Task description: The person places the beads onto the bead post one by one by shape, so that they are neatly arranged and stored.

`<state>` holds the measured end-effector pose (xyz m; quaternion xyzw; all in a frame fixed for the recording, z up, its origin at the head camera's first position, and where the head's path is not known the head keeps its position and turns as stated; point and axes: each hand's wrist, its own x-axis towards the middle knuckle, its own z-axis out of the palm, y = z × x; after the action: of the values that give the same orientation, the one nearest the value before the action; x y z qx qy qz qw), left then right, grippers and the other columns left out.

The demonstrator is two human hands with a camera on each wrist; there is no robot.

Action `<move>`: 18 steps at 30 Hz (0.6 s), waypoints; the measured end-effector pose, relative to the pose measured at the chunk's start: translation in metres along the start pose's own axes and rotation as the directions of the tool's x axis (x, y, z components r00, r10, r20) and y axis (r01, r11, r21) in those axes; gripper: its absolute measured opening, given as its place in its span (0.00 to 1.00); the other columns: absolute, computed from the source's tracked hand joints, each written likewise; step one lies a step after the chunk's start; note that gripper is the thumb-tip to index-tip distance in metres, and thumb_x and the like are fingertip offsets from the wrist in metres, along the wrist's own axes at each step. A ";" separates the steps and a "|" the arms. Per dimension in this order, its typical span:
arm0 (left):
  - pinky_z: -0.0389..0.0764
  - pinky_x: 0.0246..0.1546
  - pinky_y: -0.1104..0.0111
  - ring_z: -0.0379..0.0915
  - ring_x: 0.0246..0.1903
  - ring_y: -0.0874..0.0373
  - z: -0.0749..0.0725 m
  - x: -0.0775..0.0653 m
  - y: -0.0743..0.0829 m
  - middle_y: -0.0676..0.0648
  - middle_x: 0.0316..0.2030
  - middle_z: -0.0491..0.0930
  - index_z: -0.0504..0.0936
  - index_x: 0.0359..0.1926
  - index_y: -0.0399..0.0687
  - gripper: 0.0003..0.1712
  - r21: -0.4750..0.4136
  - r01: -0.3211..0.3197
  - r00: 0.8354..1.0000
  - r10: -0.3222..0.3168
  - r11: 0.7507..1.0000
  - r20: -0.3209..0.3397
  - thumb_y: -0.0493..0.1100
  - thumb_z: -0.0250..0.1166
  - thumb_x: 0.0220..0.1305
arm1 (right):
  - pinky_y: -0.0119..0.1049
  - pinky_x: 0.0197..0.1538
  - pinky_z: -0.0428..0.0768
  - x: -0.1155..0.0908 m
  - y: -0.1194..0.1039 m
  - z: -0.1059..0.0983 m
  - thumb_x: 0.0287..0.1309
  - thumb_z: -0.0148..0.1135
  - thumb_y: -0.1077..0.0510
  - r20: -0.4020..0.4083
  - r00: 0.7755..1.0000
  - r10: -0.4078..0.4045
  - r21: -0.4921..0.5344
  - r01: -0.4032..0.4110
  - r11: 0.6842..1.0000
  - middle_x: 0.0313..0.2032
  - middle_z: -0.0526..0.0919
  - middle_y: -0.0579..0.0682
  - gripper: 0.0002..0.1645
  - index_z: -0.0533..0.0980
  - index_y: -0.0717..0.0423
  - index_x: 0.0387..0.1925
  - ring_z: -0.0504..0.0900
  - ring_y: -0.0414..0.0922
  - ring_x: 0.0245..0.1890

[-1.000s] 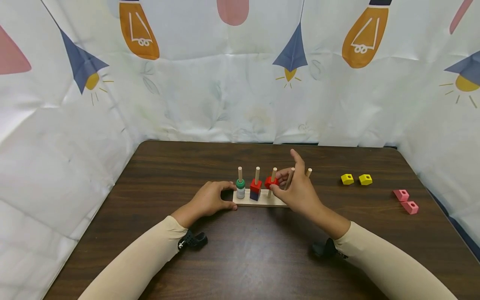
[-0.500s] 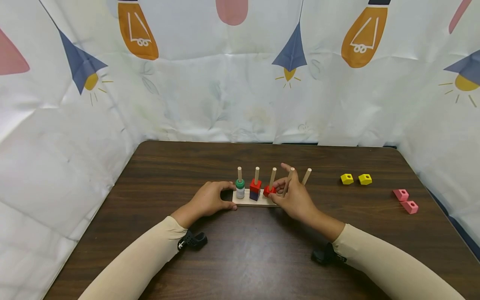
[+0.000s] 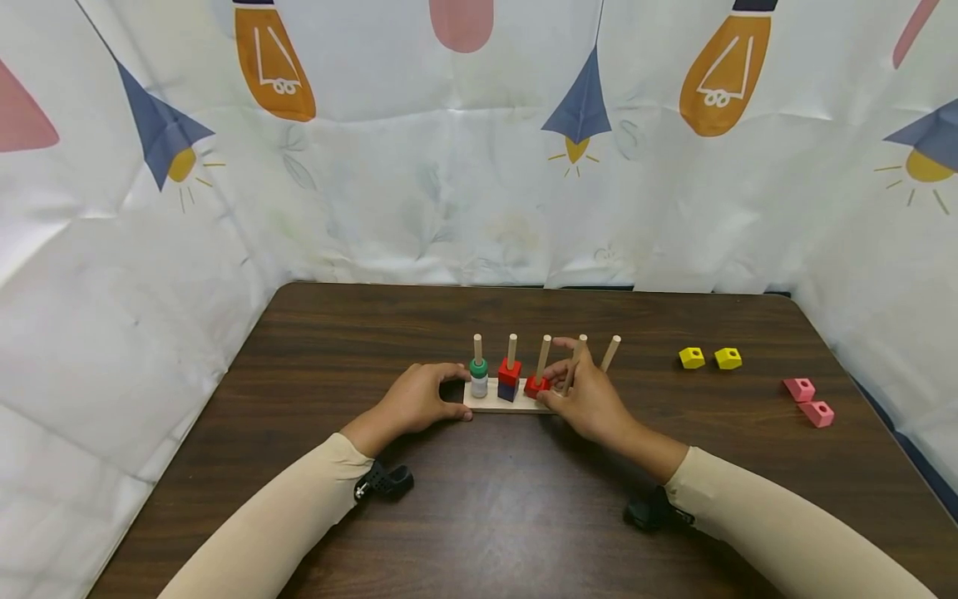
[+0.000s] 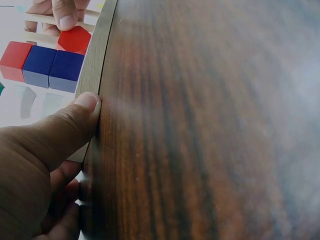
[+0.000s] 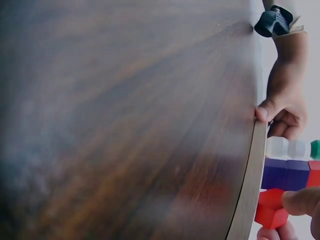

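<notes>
My left hand (image 3: pixel 419 399) grips the left end of a wooden peg board (image 3: pixel 490 404), thumb on its front edge. Several upright pegs stand on the board. The first carries white pieces (image 5: pixel 287 148) topped by a green one (image 3: pixel 478 368). Two blue cubes (image 4: pixel 52 67) with a red cube (image 3: pixel 510 371) above them fill the lower part of the second. Low on the third peg sits a red angular block (image 5: pixel 271 210), resting at the base. My right hand (image 3: pixel 595 405) pinches this block between thumb and fingers, its palm partly behind the fourth peg (image 3: pixel 575 366).
Two yellow blocks (image 3: pixel 692 358) with holes lie to the right of the board on the brown table (image 3: pixel 359 324). Farther right are two pink blocks (image 3: pixel 817 413), close together. A white patterned curtain (image 3: pixel 464 208) surrounds the table's far side.
The red block has slid down the third peg to the board, my right hand lowering with it. Its raised index finger has come down. My left hand has stayed on the board's end.
</notes>
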<state>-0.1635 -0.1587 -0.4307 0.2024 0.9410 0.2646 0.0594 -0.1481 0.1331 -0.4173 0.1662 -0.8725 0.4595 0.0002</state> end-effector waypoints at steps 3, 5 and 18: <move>0.74 0.62 0.51 0.76 0.61 0.47 0.000 0.000 0.001 0.48 0.60 0.81 0.85 0.58 0.54 0.33 -0.002 -0.001 1.000 0.001 1.000 0.000 0.56 0.82 0.51 | 0.49 0.51 0.83 -0.001 0.000 -0.001 0.54 0.77 0.66 0.010 1.000 0.004 0.008 -0.004 1.000 0.47 0.85 0.54 0.51 0.55 0.62 0.71 0.85 0.51 0.44; 0.74 0.62 0.51 0.76 0.61 0.48 -0.001 0.000 0.001 0.48 0.60 0.81 0.85 0.58 0.54 0.33 -0.005 0.000 1.000 0.000 1.000 0.001 0.56 0.82 0.51 | 0.51 0.55 0.82 -0.002 0.000 -0.001 0.54 0.77 0.65 0.025 1.000 0.002 0.008 -0.002 1.000 0.50 0.85 0.57 0.52 0.54 0.62 0.72 0.85 0.54 0.49; 0.73 0.62 0.50 0.75 0.61 0.47 -0.001 -0.001 0.002 0.47 0.60 0.81 0.85 0.58 0.53 0.33 -0.009 -0.001 1.000 0.001 1.000 -0.001 0.55 0.82 0.51 | 0.55 0.61 0.76 -0.026 0.005 -0.028 0.64 0.71 0.59 0.252 0.967 -0.046 -0.155 0.087 0.984 0.70 0.67 0.69 0.55 0.45 0.66 0.78 0.76 0.60 0.64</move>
<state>-0.1620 -0.1576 -0.4287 0.2026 0.9397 0.2689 0.0599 -0.1295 0.1653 -0.4090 0.2507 -0.8946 0.3613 -0.0792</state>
